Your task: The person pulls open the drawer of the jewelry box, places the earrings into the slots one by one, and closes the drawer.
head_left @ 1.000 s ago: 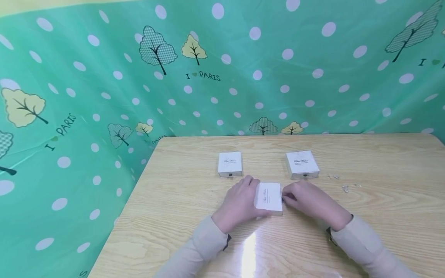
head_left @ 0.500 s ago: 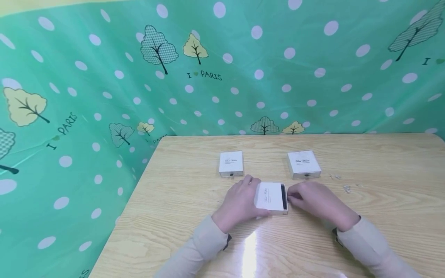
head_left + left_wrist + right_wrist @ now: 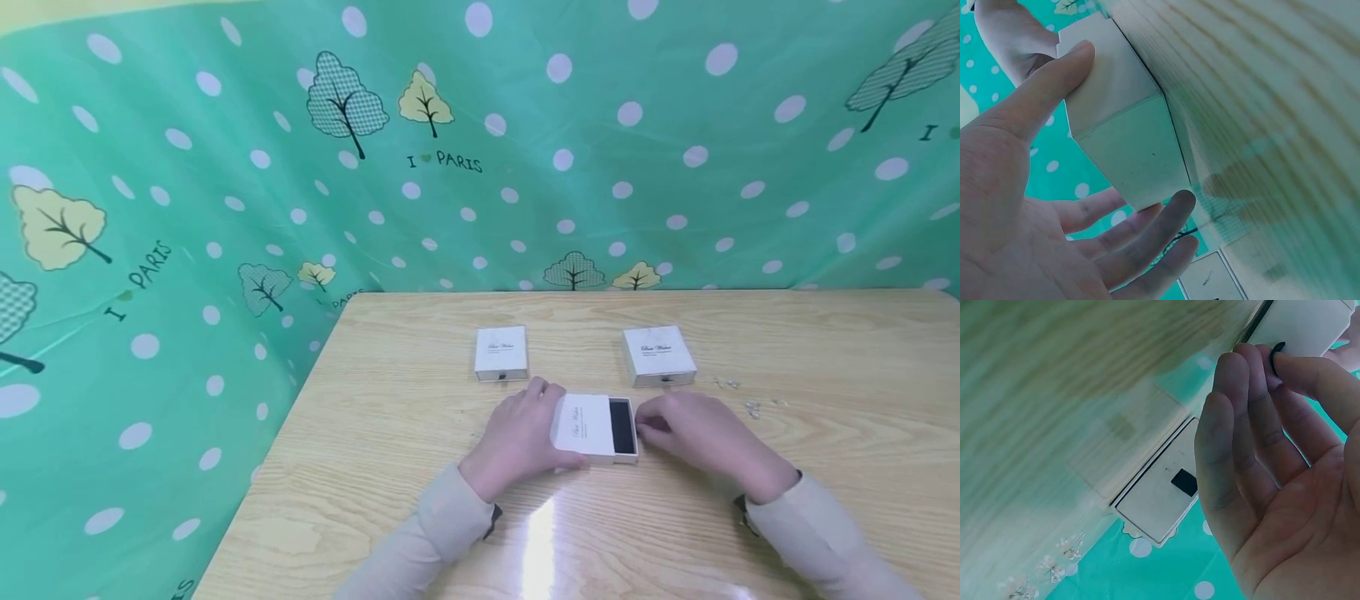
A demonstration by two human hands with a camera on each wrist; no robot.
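Observation:
A white drawer gift box (image 3: pixel 583 427) with printed lettering lies on the table, its drawer (image 3: pixel 623 427) slid partway out to the right and showing a black lining. My left hand (image 3: pixel 521 437) grips the outer sleeve from its left end. In the left wrist view, thumb and fingertips sit on opposite sides of the box (image 3: pixel 1132 150). At the drawer's front, my right hand (image 3: pixel 699 435) pinches a short black ribbon pull (image 3: pixel 1275 359) between thumb and fingers. The head view hides that ribbon behind the fingers.
Two similar white boxes stand farther back, one on the left (image 3: pixel 501 352) and one on the right (image 3: pixel 659 354), both with drawers closed. Several small shiny pieces (image 3: pixel 752 408) lie right of them. A green polka-dot cloth (image 3: pixel 450 208) hangs behind the wooden table (image 3: pixel 360 417).
My right hand has moved to the right, drawing the drawer out of its sleeve and exposing more black lining. The left hand keeps its grip on the sleeve in about the same place.

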